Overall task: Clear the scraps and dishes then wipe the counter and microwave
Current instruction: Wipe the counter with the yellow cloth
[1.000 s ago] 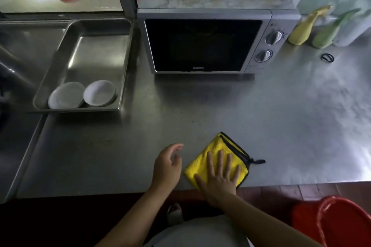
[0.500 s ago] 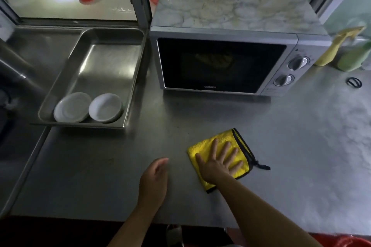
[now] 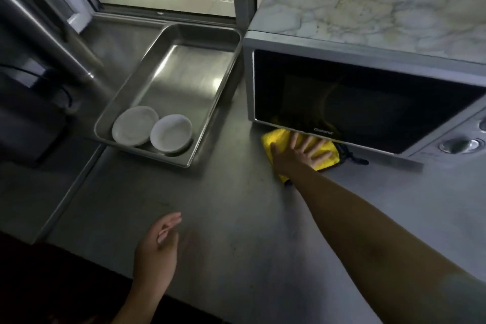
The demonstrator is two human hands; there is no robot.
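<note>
The right hand (image 3: 295, 155) is laid flat on the folded yellow microfibre cloth with black edging (image 3: 276, 141), fingers (image 3: 314, 145) straight and spread, pressing the cloth onto the brushed stainless steel tabletop (image 3: 236, 218); nothing is gripped. The cloth lies under and around the fingers, its far edge just in front of the fingertips and touching or nearly touching the base of the silver microwave with the dark glass door (image 3: 368, 113); which of the two cannot be told. The left hand (image 3: 157, 247) is held near the tabletop's front edge, well apart from the cloth, fingers loosely extended and holding nothing. Left of the fingers, a rectangular stainless steel tray (image 3: 210, 118) holds two white round dishes (image 3: 153, 130) side by side at its near end, so the dishes appear cleared and the step in hand is judged to be wiping. Risks noted: with pressure from flat fingers only, the cloth may bunch or slip out if it catches the microwave's lower edge; the black hanging loop (image 3: 352, 158) to the right of the fingers may snag there; a strip close along the appliance may be left unwiped.
</note>
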